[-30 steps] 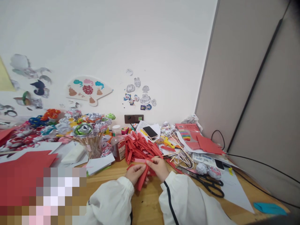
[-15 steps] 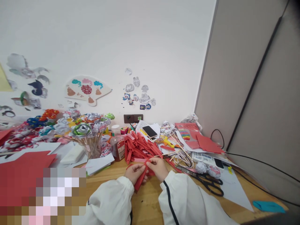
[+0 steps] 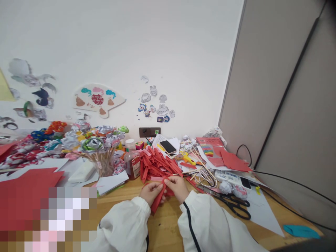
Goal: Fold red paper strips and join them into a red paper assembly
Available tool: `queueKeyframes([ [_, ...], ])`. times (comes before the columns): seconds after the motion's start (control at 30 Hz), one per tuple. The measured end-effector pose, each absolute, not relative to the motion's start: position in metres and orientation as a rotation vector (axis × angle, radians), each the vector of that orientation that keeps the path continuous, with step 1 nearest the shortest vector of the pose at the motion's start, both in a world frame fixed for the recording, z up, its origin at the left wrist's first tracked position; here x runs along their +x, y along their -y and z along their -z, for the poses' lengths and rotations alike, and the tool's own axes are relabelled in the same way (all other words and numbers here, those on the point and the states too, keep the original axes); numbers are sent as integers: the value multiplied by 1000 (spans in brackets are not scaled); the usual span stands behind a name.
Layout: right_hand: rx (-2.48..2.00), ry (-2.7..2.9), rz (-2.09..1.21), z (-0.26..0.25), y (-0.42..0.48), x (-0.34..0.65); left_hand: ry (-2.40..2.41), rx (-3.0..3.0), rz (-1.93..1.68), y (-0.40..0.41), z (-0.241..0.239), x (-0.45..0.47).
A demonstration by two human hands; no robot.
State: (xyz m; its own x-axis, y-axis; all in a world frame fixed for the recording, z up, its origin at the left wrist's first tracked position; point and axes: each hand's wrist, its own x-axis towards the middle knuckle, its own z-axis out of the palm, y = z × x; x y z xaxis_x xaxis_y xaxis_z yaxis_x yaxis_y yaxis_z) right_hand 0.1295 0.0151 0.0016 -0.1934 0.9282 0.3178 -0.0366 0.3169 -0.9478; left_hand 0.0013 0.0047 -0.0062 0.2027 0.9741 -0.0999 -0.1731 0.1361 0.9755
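Between my two hands is a folded piece of red paper (image 3: 158, 202), held just above the wooden table. My left hand (image 3: 150, 193) pinches it from the left, with the lower end sticking out below the fingers. At its upper edge, the thumb and fingers of my right hand (image 3: 177, 187) are closed on the same paper. Some of the paper is hidden behind my fingers. Right behind my hands lies a heap of folded red paper strips (image 3: 157, 162).
Black-handled scissors (image 3: 233, 203) lie right of my sleeve. Behind them are a beaded string (image 3: 206, 176), a yellow glue gun (image 3: 188, 158) and a phone (image 3: 168, 147). To the left stand a bottle (image 3: 132, 161), a stick-filled cup (image 3: 101, 164) and red sheets (image 3: 26, 192).
Both hands stay in nearly the same place on the red paper. The view has shifted very slightly.
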Motion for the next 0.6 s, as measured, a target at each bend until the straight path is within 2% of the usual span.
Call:
queueKeyframes([
  [0.6,-859,1472,-1115,1,-17,130,-977,1071,-1060,-4,6,2],
])
